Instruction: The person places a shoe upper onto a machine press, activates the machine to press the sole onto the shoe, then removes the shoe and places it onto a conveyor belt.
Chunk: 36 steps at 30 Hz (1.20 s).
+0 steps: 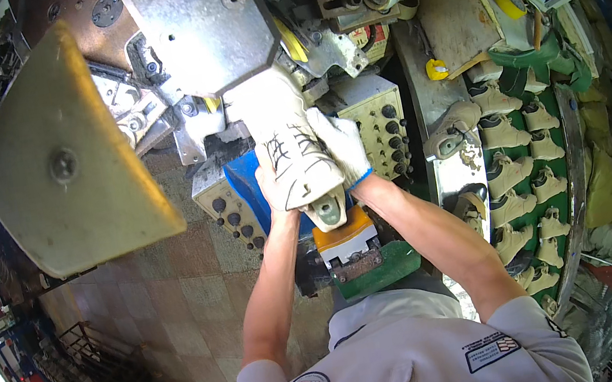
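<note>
A cream-coloured shoe upper (pixel 300 162) with dark laces is held between my two hands, its far end running under the machine's thick steel plate (pixel 206 24). My left hand (pixel 273 193) grips its left side, fingers mostly hidden by the shoe. On the opposite side my right hand (pixel 344 146), in a white knitted glove with a blue cuff, presses round the shoe. A grey-green last with a hole (pixel 328 214) shows at the shoe's near end, just above an orange pad (pixel 343 230) on the machine.
Control boxes with dark knobs (pixel 392 131) (pixel 235 221) flank the work area. A large pale curved plate (pixel 65 167) hangs at the left. To the right, several beige shoe uppers (pixel 501 132) stand on a green rack, beside a darker shoe (pixel 455 129) on a metal ledge.
</note>
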Each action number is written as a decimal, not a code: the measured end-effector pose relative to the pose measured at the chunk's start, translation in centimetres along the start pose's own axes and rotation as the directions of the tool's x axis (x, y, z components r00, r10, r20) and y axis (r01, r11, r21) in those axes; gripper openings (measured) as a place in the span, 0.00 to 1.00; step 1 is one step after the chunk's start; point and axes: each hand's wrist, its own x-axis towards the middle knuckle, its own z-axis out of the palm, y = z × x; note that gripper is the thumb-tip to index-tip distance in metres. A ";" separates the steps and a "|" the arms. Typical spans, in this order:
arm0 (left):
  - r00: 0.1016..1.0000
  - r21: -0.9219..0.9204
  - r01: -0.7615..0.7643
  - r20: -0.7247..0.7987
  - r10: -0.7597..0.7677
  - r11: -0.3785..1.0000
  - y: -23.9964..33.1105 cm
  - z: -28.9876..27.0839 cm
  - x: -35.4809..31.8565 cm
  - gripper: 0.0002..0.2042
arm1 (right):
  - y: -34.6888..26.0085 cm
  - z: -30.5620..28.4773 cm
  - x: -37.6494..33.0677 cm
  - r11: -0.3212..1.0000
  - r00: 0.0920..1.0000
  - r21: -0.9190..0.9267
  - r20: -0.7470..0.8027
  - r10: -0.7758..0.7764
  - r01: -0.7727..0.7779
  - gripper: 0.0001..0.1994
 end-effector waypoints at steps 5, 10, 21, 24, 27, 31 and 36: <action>0.999 0.110 -0.039 0.019 0.037 0.993 0.7 -0.2 0.2 0.27 | -0.5 0.3 -0.1 1.000 1.000 0.003 0.000 0.013 -0.013 0.17; 0.980 0.131 0.185 -0.101 -0.173 0.974 2.9 -1.0 0.0 0.30 | -1.7 -0.9 -0.7 0.991 0.996 -0.136 0.085 0.033 -0.021 0.23; 0.973 0.358 0.017 -0.221 0.067 0.934 14.2 3.4 -8.0 0.32 | -1.3 -32.1 -10.2 0.993 0.624 -0.028 -0.780 0.048 -0.111 0.34; 0.985 0.617 0.045 -0.157 0.066 0.785 15.4 8.1 -7.5 0.41 | 1.2 -37.4 -7.9 0.810 0.518 -0.325 -0.855 -0.031 -0.488 0.51; 0.964 0.790 0.040 -0.191 0.183 0.612 13.9 10.2 -7.5 0.45 | -0.9 -34.9 -4.2 0.734 0.530 -0.369 -0.848 -0.014 -0.571 0.56; 0.955 0.903 0.020 -0.144 0.259 0.430 13.6 11.1 -7.6 0.39 | 3.5 -37.5 2.3 0.869 0.385 -0.316 -0.909 -0.162 -0.380 0.49; 0.938 0.960 0.048 -0.139 0.319 0.277 12.0 8.6 -7.1 0.34 | 0.4 -41.1 -2.0 0.956 0.791 0.275 -0.606 0.087 0.106 0.24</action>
